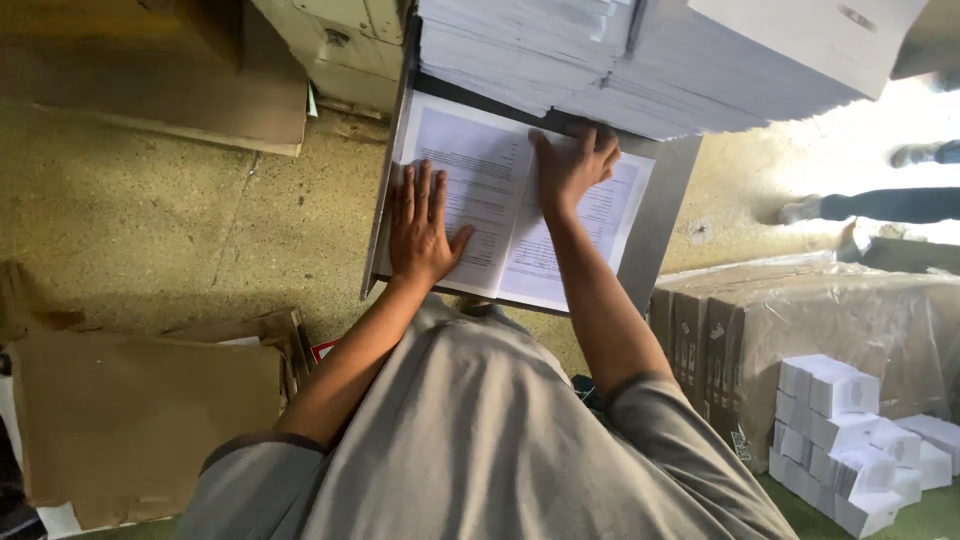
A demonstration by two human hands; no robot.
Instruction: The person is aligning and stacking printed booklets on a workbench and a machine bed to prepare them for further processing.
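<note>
Two printed sheets [520, 215] lie side by side on the grey desk [665, 215], the left hand [420, 225] and right hand [572, 168] pressed flat with fingers spread, pinching nothing, seemingly squaring them below the paper stacks [640, 60]; lifting calls for a pinching grip.

I see my grey short-sleeved shirt filling the lower centre of the frame, each sleeve ending in a darker hem band. Both forearms are bare; my left hand [420, 232] and right hand [572, 168] carry no gloves.
</note>
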